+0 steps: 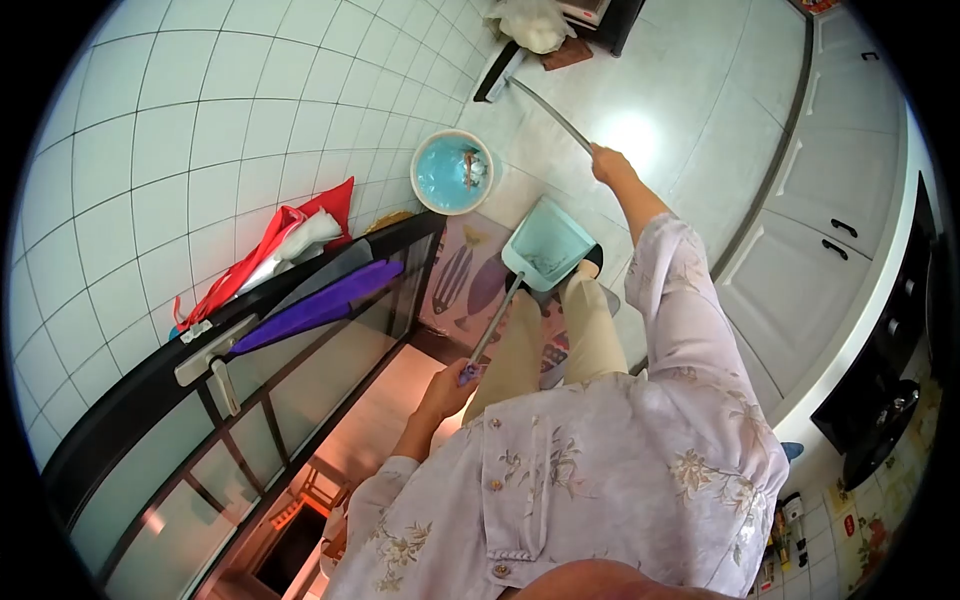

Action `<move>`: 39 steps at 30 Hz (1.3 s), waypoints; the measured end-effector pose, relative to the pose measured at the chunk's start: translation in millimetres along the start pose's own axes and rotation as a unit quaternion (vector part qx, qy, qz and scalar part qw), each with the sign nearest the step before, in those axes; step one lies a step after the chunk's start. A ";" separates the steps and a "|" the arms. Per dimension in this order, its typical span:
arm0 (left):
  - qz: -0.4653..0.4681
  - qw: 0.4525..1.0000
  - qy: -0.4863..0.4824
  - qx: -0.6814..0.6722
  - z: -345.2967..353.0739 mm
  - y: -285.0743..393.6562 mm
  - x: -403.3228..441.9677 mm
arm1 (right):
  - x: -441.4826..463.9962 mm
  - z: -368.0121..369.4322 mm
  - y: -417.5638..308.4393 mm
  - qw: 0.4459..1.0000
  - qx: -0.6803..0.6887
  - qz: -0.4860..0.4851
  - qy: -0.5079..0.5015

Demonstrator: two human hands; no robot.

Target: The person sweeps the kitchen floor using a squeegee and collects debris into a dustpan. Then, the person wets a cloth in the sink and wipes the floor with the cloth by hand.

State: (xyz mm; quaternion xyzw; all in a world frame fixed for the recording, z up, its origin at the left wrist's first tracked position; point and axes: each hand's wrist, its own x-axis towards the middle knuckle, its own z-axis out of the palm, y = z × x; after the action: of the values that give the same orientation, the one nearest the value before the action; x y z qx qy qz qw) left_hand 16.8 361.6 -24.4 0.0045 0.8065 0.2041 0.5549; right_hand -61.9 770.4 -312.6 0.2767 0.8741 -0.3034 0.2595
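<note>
My left hand [445, 390] is closed round the top of the dustpan's long handle, low and left of centre. At the handle's far end the pale green dustpan [548, 245] rests near my feet, with some dark debris inside. My right hand [612, 165] grips a grey broom handle [550, 108] that reaches up and left. The broom head [497, 75], black and white, lies on the floor against the tiled wall, beyond the bucket.
A round bin [453, 172] with a blue lining stands by the wall. An open glass door [250, 400] with purple and red items on it is at left. White cabinets [800, 270] line the right. A patterned mat [462, 270] and a plastic bag [532, 24] are on the floor.
</note>
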 end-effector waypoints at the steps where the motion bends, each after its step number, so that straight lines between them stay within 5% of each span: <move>1: 0.002 1.000 -0.002 -0.005 0.3 0.4 -1.2 | -19.9 -1.4 9.5 1.000 -0.018 -0.010 0.009; 6: 0.031 0.997 0.006 0.064 -5.0 0.5 -2.6 | -136.9 15.4 121.2 0.998 -0.047 -0.008 -0.033; 12: 0.075 0.997 0.007 0.018 -8.5 -27.6 11.3 | -302.9 -16.3 210.0 0.982 -0.049 0.171 -0.068; 19: 0.063 0.997 0.027 0.028 -29.3 -19.5 -3.3 | -389.5 -45.0 227.9 0.968 -0.074 0.224 -0.082; 28: 0.042 0.997 0.061 0.010 -44.5 -9.6 -33.1 | -350.3 -35.4 128.9 0.959 -0.138 0.188 -0.161; 39: 0.092 0.994 0.060 0.025 -52.3 8.1 2.6 | -374.6 -61.7 227.9 0.942 -0.157 0.257 -0.151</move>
State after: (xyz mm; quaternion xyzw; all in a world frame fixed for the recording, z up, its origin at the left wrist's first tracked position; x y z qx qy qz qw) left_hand -32.9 352.7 -8.2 0.0801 0.8394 0.2344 0.4838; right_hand 333.4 840.8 -125.9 0.3985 0.7604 -0.1237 0.4976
